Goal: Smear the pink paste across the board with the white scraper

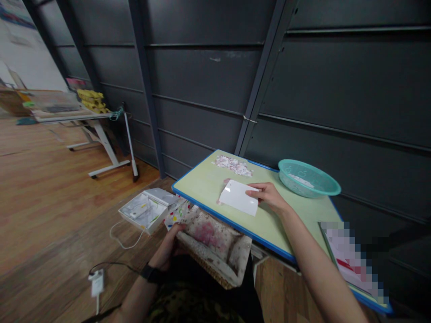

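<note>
My right hand (270, 195) pinches the right edge of a glossy white card (238, 197), fingers above and thumb on its face. The card lies at or just over the pale yellow table top (198, 180); a pinkish scrap shows at its left edge. Below the table's front edge, my left hand (172, 242) grips the left rim of a wicker basket (232, 246) with a stained, pink-smudged cloth lining. The basket rests over my lap, tilted. Farther back on the table lies a pile of small white and pinkish scraps (233, 165).
A green plastic basin (310, 190) with white bits inside stands at the table's back right. A blurred-out flat object (350, 260) lies at the right edge. An open white box (144, 213) sits left, a white power adapter (97, 282) on the floor. Dark metal panels (202, 76) rise behind.
</note>
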`<move>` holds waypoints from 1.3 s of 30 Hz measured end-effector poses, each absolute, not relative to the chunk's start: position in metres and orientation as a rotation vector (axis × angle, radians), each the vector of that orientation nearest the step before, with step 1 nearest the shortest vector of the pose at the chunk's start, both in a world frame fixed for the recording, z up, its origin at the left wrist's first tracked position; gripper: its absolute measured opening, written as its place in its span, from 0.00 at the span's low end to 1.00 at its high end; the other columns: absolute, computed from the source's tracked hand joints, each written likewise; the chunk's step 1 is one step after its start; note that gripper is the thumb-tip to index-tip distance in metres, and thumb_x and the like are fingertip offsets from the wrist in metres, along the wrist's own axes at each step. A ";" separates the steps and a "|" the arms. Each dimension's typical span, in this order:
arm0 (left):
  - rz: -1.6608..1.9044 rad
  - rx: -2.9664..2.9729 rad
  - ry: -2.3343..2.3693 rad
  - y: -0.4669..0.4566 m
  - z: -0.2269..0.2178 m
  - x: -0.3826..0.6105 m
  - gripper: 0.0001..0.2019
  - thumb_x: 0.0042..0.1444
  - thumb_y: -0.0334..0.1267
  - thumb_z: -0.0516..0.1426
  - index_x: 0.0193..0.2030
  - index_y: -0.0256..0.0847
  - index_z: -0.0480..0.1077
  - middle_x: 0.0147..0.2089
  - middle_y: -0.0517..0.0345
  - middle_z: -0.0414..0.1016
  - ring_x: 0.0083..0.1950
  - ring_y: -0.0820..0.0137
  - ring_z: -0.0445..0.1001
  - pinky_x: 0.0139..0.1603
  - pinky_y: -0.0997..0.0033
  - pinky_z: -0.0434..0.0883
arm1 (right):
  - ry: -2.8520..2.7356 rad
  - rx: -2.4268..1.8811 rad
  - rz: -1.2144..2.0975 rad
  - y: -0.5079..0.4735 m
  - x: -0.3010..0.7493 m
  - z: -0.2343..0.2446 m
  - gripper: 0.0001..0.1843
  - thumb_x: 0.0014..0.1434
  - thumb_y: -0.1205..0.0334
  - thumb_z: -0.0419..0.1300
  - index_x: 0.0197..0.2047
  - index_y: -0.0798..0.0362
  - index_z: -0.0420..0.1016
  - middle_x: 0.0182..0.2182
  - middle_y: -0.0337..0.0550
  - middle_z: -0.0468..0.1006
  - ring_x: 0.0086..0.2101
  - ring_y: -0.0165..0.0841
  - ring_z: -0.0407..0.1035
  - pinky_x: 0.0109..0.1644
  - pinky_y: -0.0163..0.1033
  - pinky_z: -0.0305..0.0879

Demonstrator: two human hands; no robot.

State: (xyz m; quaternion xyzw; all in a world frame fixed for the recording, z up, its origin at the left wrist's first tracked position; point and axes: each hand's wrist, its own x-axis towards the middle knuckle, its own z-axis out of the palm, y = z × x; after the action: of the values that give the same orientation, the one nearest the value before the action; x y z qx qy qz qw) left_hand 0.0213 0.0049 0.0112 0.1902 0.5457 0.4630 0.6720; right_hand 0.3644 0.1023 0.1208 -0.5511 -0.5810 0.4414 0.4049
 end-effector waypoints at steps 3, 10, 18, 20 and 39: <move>1.038 0.444 1.274 0.005 0.011 0.022 0.15 0.58 0.46 0.62 0.49 0.41 0.74 0.32 0.53 0.79 0.31 0.59 0.79 0.30 0.63 0.79 | -1.483 -1.387 1.129 0.102 0.364 0.121 0.34 0.35 0.43 0.78 0.43 0.59 0.90 0.28 0.48 0.84 0.24 0.29 0.67 0.26 0.34 0.60; 1.020 0.443 1.268 0.006 0.009 0.022 0.21 0.57 0.48 0.63 0.54 0.39 0.74 0.33 0.51 0.80 0.33 0.57 0.80 0.32 0.61 0.79 | -1.455 -1.372 1.122 0.101 0.365 0.121 0.33 0.36 0.45 0.78 0.42 0.59 0.90 0.28 0.49 0.83 0.24 0.30 0.68 0.26 0.35 0.60; 1.039 0.457 1.255 0.007 0.002 0.021 0.19 0.58 0.47 0.63 0.52 0.40 0.75 0.33 0.52 0.80 0.33 0.58 0.81 0.32 0.62 0.80 | -1.549 -1.348 1.156 0.099 0.361 0.121 0.33 0.39 0.42 0.78 0.42 0.61 0.90 0.25 0.46 0.81 0.22 0.29 0.65 0.25 0.35 0.58; 1.041 0.460 1.256 0.006 0.002 0.021 0.19 0.58 0.46 0.63 0.53 0.39 0.75 0.33 0.52 0.81 0.33 0.57 0.81 0.32 0.62 0.80 | -1.519 -1.361 1.141 0.101 0.362 0.120 0.34 0.38 0.43 0.78 0.42 0.61 0.89 0.25 0.46 0.81 0.22 0.28 0.65 0.25 0.35 0.58; 1.020 0.449 1.236 0.006 0.009 0.022 0.21 0.57 0.47 0.64 0.55 0.39 0.74 0.36 0.49 0.83 0.37 0.54 0.84 0.31 0.60 0.81 | -1.296 -1.386 0.689 0.116 0.379 0.111 0.38 0.40 0.35 0.73 0.44 0.59 0.89 0.34 0.54 0.86 0.28 0.38 0.72 0.27 0.39 0.62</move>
State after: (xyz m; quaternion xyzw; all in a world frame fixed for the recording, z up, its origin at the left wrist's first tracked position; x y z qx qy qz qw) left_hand 0.0216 0.0062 0.0090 0.1993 0.5493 0.4530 0.6733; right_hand 0.3793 0.1165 0.1111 -0.5813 -0.5433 0.2890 0.5324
